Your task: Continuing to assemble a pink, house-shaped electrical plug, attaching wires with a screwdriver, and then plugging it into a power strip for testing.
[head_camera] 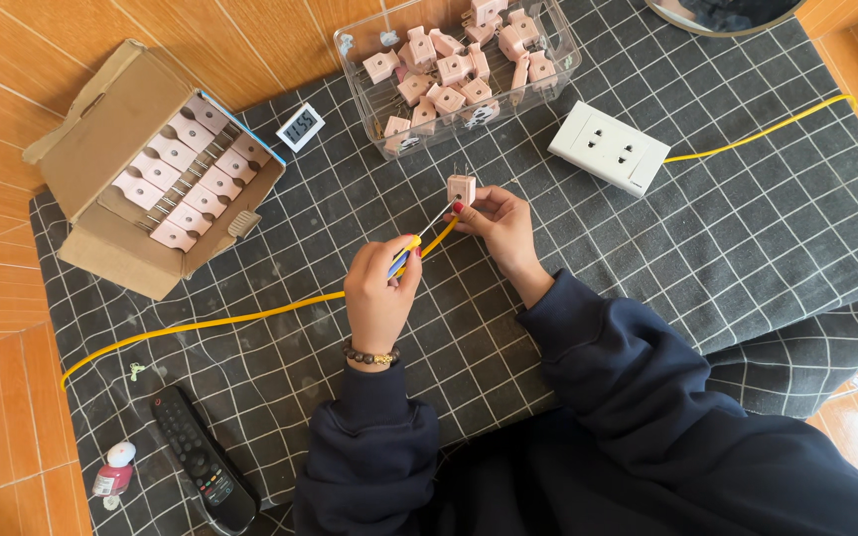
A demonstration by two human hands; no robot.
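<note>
Head view, small pink plug (461, 188), prongs up, right hand (497, 220) pinching

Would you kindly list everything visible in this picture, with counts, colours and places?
Small pink plastic plug: one, pink, pinched in the right hand.
Screwdriver with yellow-and-blue handle: one, in the left hand, tip at the plug.
Clear plastic tub: one, top centre, holding many pink plugs.
Brown cardboard box: one, upper left, rows of pink plugs inside.
White socket block: one, right of centre.
Yellow cable: one, crossing the cloth.
Small digital timer: one, white, beside the box.
Black remote control: one, lower left.
Small pink bottle: one, lower left corner.
Dark checked cloth: one, over orange floor.
Left hand: beaded bracelet, dark sleeve.
Right hand: dark sleeve.
</note>
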